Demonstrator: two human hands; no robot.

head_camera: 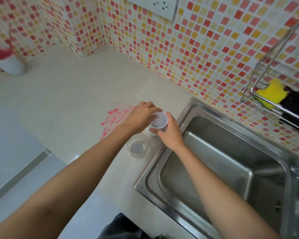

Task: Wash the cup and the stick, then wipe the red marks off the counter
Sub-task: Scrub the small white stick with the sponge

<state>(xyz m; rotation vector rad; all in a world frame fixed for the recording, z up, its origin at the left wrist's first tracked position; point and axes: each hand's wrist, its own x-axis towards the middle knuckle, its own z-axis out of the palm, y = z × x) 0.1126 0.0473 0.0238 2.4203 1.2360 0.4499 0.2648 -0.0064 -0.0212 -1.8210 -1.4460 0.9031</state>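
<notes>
The pale surface (62, 104) fills the left and middle of the frame, meeting a wall of red, yellow and white mosaic tiles (197, 54) that runs across the top. A steel sink (223, 152) takes up the lower right, its basin bare. On the wall at the upper right hangs a wire rack (269, 69) holding a yellow sponge (270, 92) beside something dark. A white socket plate (155, 6) sits at the top centre. At the far left a white pot (12, 66) with something red in it stands blurred on the surface.

Red marks (114, 119) are scrawled on the surface at the centre, just left of the hands and partly hidden by the left wrist. Both bare arms reach in from the bottom edge and meet just left of the sink's upper corner. The right hand (169, 131) has its grip closed around the side of a white cup (160, 119), which tilts toward the camera and shows dark specks inside. The left hand (141, 114) rests over the cup's far rim, fingers curled down on it; whether it truly grips is hard to tell. Just below the hands a clear glass (137, 147) stands upright on the surface beside the sink's edge. The stick cannot be made out.
</notes>
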